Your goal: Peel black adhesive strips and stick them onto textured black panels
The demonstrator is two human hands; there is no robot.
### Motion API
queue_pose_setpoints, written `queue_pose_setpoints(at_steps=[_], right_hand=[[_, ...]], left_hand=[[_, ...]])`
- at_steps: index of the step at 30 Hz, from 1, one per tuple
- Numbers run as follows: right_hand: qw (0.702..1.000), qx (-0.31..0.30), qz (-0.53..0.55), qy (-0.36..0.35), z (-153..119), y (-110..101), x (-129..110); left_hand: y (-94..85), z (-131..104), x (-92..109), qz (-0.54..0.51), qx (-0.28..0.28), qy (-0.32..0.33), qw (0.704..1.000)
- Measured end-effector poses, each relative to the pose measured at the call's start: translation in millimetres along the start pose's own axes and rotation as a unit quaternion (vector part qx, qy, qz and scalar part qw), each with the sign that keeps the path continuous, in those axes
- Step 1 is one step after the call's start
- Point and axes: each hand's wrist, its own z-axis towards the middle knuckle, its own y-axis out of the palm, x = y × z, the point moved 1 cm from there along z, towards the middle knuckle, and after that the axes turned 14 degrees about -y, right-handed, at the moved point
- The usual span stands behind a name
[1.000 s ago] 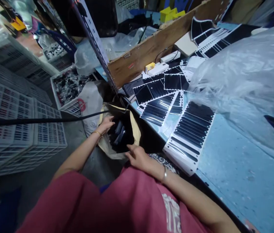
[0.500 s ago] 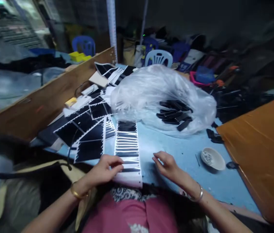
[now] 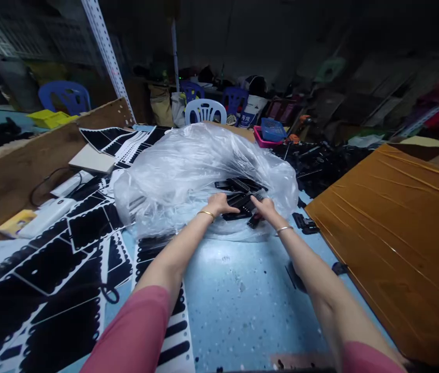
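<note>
A big clear plastic bag (image 3: 188, 166) lies on the blue table, its mouth facing me, with a pile of black plastic strip-like pieces (image 3: 238, 199) inside. Both my arms reach forward to that pile. At its left side is my left hand (image 3: 219, 203), open, thumb stretched apart from the fingers and touching the pieces; some fingertips are hidden. On the right, my right hand (image 3: 265, 208) closes on a black plastic piece (image 3: 253, 221) at the edge of the pile. A white sheet with black strips (image 3: 176, 331) lies under my left forearm.
Black-and-white cut sheets (image 3: 64, 311) cover the left of the table beside a wooden board (image 3: 17, 160). To the right stands a brown taped box (image 3: 390, 238), with loose black pieces (image 3: 305, 224) near it. My right forearm partly hides a small dish.
Both hands have moved forward from the near edge, leaving the strip sheet, to the black pieces in the bag. The view has shifted closer to the bag.
</note>
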Motion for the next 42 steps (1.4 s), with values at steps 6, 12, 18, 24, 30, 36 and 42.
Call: queue_pose_setpoints(at_steps=[6,12,18,24,30,36,42], right_hand=[[0.975,-0.010,0.145,0.170,11,29,-8],[0.932,0.036,0.298,0.202,-15,26,-37],[0.888,0.012,0.421,0.185,-119,12,-64],[0.866,-0.154,0.422,0.218,-235,22,-73],[0.954,-0.191,0.197,0.119,-256,10,-62],[0.992,-0.100,0.050,0.051,-232,-9,-34],[0.976,-0.183,0.114,0.021,-206,7,-35]], left_hand=[[33.2,6,24,0.000,0.009,-0.030,1.000],[21.9,-29,28,-0.028,0.048,-0.035,0.998],[15.9,-128,-19,-0.076,0.091,0.047,0.992],[37.7,-228,-75,0.086,-0.018,0.070,0.994],[26.1,-246,-95,0.148,0.011,0.097,0.984],[38.7,-257,-101,0.117,0.077,0.147,0.979],[51.1,-265,-94,0.082,0.148,0.172,0.970]])
